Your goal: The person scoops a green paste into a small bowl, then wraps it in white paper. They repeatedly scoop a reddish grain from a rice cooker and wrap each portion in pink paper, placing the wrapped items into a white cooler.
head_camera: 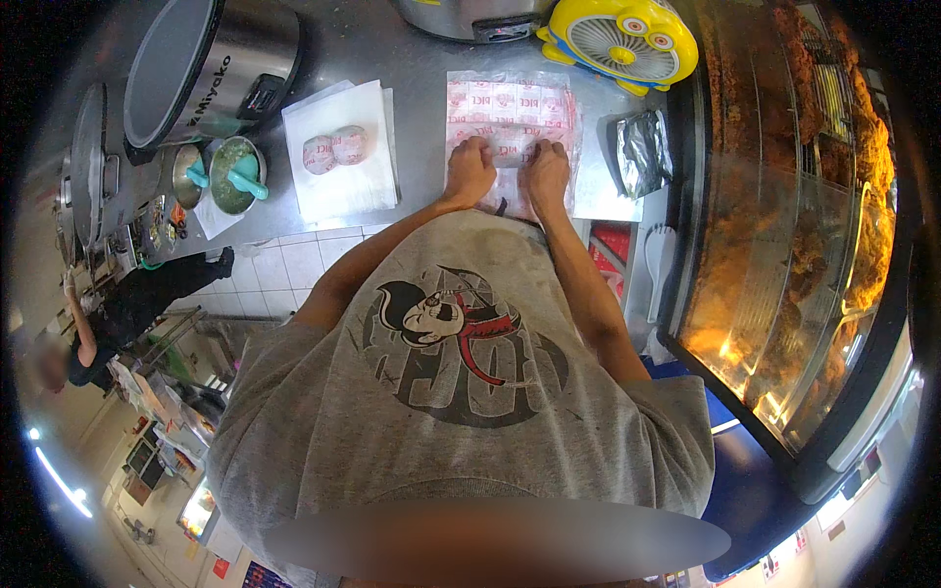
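Directly before me lies a stack of thin wrapping sheets (507, 95) with a red print on them. Across its near half is a printed wrapper bundle (507, 144), its contents hidden. My left hand (472, 170) grips the left end of this bundle with curled fingers. At the right end, my right hand (548, 173) holds it the same way. To the left, two small bundles (336, 149) in the same printed wrap lie side by side on a pile of white paper (331, 195). A crumpled silver foil packet (643, 154) rests right of my right hand.
A large Miyako rice cooker (213, 81) stands left, beside metal bowls (234, 158) with turquoise handles. At the back are another cooker (470, 15) and a yellow fan (621, 44). A lit glass case of fried food (779, 220) borders the right. Another person (110, 331) stands far left.
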The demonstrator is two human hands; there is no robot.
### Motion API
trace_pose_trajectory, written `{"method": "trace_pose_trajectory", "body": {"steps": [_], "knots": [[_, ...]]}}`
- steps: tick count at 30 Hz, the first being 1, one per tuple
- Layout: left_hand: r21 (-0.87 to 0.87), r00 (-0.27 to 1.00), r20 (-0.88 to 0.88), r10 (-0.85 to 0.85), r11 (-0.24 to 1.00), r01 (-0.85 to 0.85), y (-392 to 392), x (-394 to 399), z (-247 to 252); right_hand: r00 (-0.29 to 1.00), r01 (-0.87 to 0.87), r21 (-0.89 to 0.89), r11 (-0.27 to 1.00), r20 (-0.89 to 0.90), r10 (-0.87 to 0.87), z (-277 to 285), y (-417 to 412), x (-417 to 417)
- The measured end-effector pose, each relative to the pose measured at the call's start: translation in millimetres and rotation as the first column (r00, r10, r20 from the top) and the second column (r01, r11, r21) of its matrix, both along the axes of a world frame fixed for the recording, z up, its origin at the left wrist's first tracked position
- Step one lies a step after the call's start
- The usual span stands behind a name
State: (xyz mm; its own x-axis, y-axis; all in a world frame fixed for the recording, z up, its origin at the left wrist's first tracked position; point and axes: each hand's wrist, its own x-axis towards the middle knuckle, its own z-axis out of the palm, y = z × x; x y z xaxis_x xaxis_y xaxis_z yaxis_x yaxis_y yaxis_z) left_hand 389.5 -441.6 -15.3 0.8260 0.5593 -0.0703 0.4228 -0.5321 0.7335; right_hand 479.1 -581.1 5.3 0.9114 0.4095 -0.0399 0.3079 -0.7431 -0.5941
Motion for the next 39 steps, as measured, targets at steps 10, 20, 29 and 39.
{"method": "trace_pose_trajectory", "body": {"steps": [10, 20, 29, 39], "knots": [[0.323, 0.968, -0.166, -0.186, 0.917, 0.232, 26, 29, 35, 0.972, -0.052, -0.193, 0.980, 0.215, 0.094, 10, 10, 44], [0.095, 0.925, -0.269, -0.268, 0.948, 0.302, 55, 40, 9, 0.932, -0.363, -0.032, 0.931, 0.017, 0.363, -15, -13, 55], [0.572, 0.821, -0.033, -0.570, 0.663, 0.484, 53, -15, -35, 0.812, -0.532, -0.027, 0.846, 0.269, 0.519, -31, -42, 28], [0.554, 0.687, 0.006, -0.727, 0.574, 0.603, 56, -34, -10, 0.775, -0.620, 0.081, 0.781, 0.222, 0.592, -27, -69, 26]]}}
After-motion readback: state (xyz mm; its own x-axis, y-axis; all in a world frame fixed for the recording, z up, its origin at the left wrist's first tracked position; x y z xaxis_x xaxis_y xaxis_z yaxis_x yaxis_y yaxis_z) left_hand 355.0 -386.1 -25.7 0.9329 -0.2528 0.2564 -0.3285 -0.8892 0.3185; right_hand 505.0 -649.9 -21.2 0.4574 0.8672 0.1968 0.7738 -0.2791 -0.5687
